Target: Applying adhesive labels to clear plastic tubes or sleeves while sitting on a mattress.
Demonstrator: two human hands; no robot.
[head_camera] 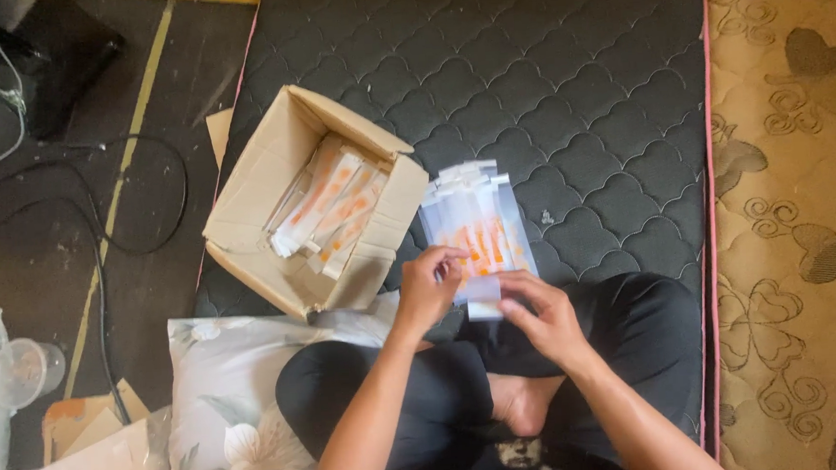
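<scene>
Your left hand (427, 286) and right hand (545, 314) meet over your crossed legs, fingers pinched together on one white packet (482, 290) at the near end of a fanned row of white-and-orange packets (475, 225) lying on the black quilted mattress (571, 87). Just left of that row, touching it, sits an open cardboard box (247, 200) with more of these packets inside. A flowered pillow (223, 394) lies by your left knee.
</scene>
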